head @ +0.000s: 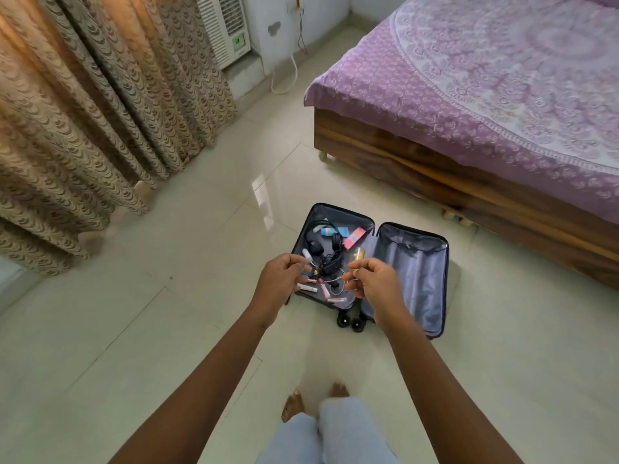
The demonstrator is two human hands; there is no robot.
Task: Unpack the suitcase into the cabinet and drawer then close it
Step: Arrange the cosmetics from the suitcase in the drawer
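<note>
Suitcase (415, 272) lies opened flat on pale glossy floor tiles (167, 329), both grey-lined halves facing up, wheels (350, 321) toward the person. Bed (502, 95) with a purple patterned cover on a wooden base fills the right side, near the case but apart from it. Beige patterned curtain (83, 112) hangs along the left; a white air conditioner (224, 25) sits in the wall behind it. Right half of the case holds only its lining. Left half carries the loose items: black headphones (321, 242) with tangled cord, a pink box (354, 237), a small blue box (326, 232), a yellow item (359, 254) at the hinge side, several small pink and white tubes (308, 288) along the near edge. Both arms reach out above the left half. Right hand (375, 283) pinches a thin white cable (338, 279) between thumb and fingertips, the cable looping down. Left hand (281, 279) has fingers curled; cannot tell whether it grips anything. Bare feet and pale blue trousers show at bottom.
</note>
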